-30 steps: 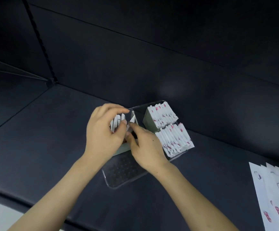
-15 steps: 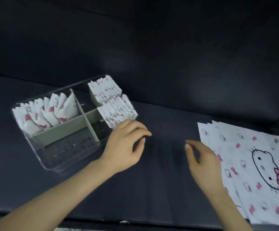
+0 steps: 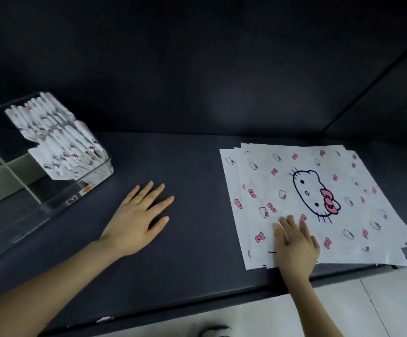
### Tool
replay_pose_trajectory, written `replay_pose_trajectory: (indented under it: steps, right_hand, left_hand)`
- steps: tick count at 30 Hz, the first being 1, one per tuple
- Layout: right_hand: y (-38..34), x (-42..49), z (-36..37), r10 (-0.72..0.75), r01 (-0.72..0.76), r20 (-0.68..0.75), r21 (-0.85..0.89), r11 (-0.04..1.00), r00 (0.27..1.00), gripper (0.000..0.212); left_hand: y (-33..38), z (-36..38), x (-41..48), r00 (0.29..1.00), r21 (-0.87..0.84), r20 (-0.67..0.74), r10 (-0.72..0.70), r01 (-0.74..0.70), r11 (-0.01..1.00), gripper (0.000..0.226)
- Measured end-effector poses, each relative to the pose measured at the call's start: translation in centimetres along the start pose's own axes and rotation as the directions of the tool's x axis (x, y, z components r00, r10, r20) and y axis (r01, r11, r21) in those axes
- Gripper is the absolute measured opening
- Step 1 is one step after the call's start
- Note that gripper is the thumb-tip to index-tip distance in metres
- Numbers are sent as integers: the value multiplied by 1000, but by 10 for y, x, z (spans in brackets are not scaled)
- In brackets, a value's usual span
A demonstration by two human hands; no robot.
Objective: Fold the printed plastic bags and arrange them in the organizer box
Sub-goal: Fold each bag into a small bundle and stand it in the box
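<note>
While your right grip [image 3: 296,246] presses flat-fingered on the top bag [image 3: 319,181] near the front edge of the desk [image 3: 197,239], your left grip [image 3: 134,220] rests released. Fetching, seemingly: slide just one free.

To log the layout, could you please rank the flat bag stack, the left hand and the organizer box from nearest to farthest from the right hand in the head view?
1. Flat bag stack: under the right hand, touched by it.
2. Left hand: to its left, flat on the table.
3. Organizer box: far left.
</note>
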State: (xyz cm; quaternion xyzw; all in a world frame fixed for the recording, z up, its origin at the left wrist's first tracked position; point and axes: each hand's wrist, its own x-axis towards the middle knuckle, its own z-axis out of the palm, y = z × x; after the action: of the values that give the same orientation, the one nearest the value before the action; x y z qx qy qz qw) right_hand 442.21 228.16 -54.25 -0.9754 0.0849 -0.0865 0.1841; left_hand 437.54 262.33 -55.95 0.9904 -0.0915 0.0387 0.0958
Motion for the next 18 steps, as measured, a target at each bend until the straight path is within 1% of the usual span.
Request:
replay_pose_trajectory:
  steps: [1,3,5,6,7,8,10,11,12,13,14,15,16,18]
  right_hand:
    - [-1,-1,-2,18,-17,-15,56,998,1000,33]
    - [-5,-2,-5,22,-23,11,135,991,1000,25]
    - [-12,-8,-10,-66,48,79,211,976,995,24]
    - [-18,-12,-12,-124,84,132,270,959,983,24]
    - [-28,-18,-18,-174,91,217,345,934,961,23]
    - [-41,-25,-28,-218,55,338,433,900,916,21]
    - [-61,-34,-44,-323,-54,553,558,828,768,19]
    - [-67,-35,-52,-365,-90,621,577,812,693,23]
    - [-72,-35,-59,-391,-128,677,582,803,624,33]
    - [-76,-34,-66,-416,-167,719,588,791,556,41]
    - [-79,-33,-72,-440,-200,743,596,777,505,44]
    - [-81,-31,-77,-450,-248,761,602,759,468,43]
    - [-83,-27,-81,-444,-307,774,602,737,451,40]
    - [-82,-16,-85,-424,-390,781,606,693,459,40]
  left_hand:
    - [-1,0,0,1000,-31,0,-2,2,1000,62]
    - [0,-3,-1,999,-170,-17,-44,40,985,68]
    - [3,-9,-5,987,-338,-86,-138,101,936,74]
    - [6,-14,-7,978,-388,-117,-171,113,915,75]
    - [9,-22,-9,972,-413,-152,-179,102,905,73]
    - [11,-31,-12,968,-426,-189,-166,71,902,71]
    - [13,-54,-15,963,-471,-242,-115,-13,882,65]
    - [13,-67,-18,964,-508,-253,-87,-56,860,64]
    - [13,-79,-20,964,-556,-256,-65,-92,826,64]
    - [11,-89,-22,967,-617,-249,-56,-114,779,65]
    - [9,-96,-23,973,-690,-224,-63,-112,715,67]
    - [4,-99,-23,980,-760,-182,-85,-85,644,71]
    - [0,-98,-22,985,-820,-129,-110,-44,571,74]
    - [-8,-93,-17,991,-914,-3,-131,50,402,80]
